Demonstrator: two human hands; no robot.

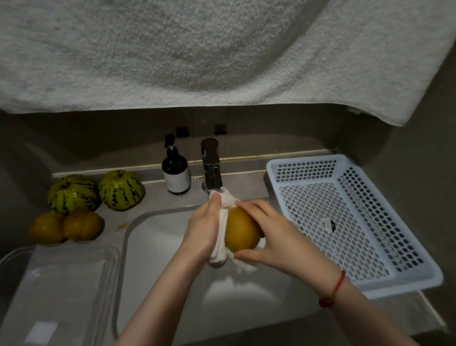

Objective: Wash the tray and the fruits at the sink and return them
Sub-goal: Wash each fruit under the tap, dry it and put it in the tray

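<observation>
Head view: both hands are up over the sink basin (159, 252), just in front of the faucet (211, 166). The right hand (276, 239) wraps its fingers and thumb round a yellow-orange fruit (242, 230), gripping it from the right. The left hand (202, 227) presses a white cloth (222, 244) against the fruit's left side, fingers curled on the cloth. The fruit's long axis runs roughly away from the person, tilted slightly left at the far end.

Room: open basin lies below and toward the person. Right of the right hand, the white perforated basket (352, 255) sits with its near rim close to the wrist. Left of the left hand, across the basin edge, lies the clear tray (54, 290); beyond it two more orange fruits (65, 227) and two striped green melons (95, 193), with a dark pump bottle (176, 172) just left of the faucet. A towel (205, 41) hangs overhead.
</observation>
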